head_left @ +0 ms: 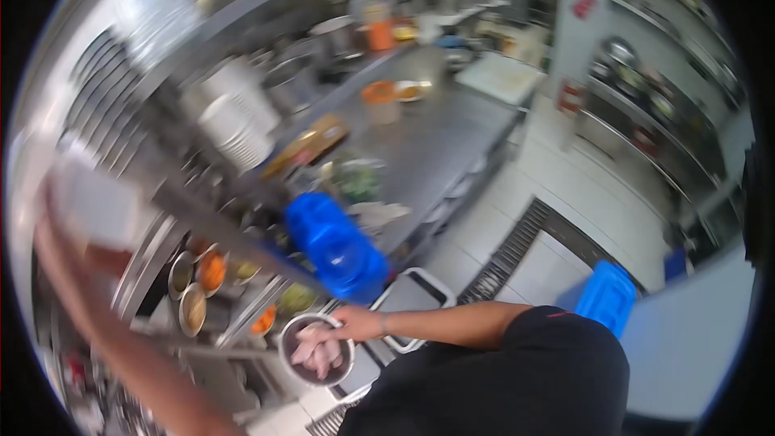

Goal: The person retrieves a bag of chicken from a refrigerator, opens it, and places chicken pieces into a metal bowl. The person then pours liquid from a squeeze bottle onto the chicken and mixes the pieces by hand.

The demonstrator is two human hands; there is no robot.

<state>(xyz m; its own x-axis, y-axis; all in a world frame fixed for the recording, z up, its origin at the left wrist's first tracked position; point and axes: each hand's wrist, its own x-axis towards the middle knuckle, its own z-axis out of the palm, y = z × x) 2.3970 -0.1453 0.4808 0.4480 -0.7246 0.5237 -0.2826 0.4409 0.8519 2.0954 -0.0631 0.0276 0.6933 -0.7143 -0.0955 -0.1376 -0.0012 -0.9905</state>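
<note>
My right hand is closed on the rim of a round metal bowl, which holds several pieces of pale pink raw meat. At the far left, my left hand is raised and smeared by motion. Beside it is a whitish translucent container, also blurred; whether the fingers grip it cannot be made out. Just beyond the bowl stands a blue plastic container.
Food tubs, one with orange pieces, line the counter at the left. Stacked white bowls stand above them. A steel table bears a white cutting board. A blue bin stands on the tiled floor at the right.
</note>
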